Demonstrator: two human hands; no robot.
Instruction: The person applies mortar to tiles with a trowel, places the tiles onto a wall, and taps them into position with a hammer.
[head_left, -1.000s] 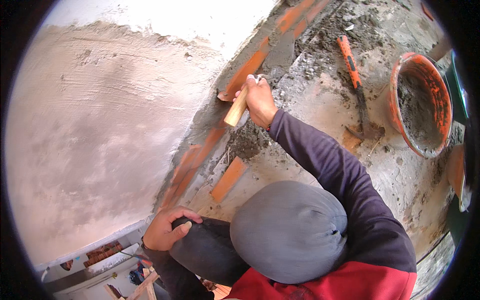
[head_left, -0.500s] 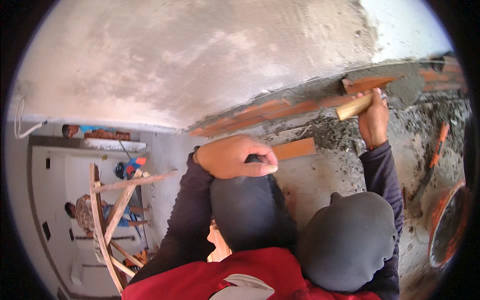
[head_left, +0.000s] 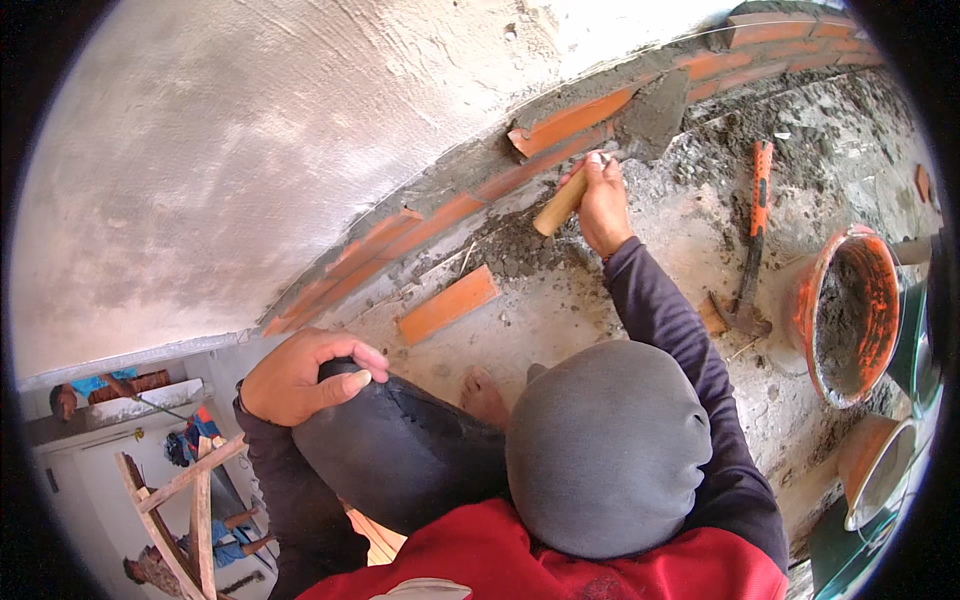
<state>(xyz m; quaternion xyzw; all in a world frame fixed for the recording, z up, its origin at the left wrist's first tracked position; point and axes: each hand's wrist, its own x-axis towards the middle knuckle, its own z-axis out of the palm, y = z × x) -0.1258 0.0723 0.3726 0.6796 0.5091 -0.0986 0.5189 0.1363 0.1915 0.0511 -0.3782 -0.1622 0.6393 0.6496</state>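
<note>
My right hand (head_left: 603,205) is closed round the wooden handle of a trowel (head_left: 652,113). Grey mortar coats the trowel's blade, which is up against the right end of an orange brick (head_left: 572,122) on top of the low brick course. That brick lies along the foot of the wall, mortar around it. Over my bent knee rests my left hand (head_left: 308,374), fingers loosely curved and thumb apart, with nothing in it. A loose brick (head_left: 448,304) lies on the floor between my left hand and the brick course.
A taut string (head_left: 612,62) runs above the bricks along the plastered wall (head_left: 300,150). To the right lie a hammer (head_left: 757,235) with an orange grip, an orange bucket of mortar (head_left: 888,300) and another bucket (head_left: 868,450). Wooden trestle pieces (head_left: 160,520) and people are at far left.
My view has swung to the right, so the wall and bricks sit farther left and the buckets show more fully. My right hand still grips the trowel by the brick; my left stays on the knee.
</note>
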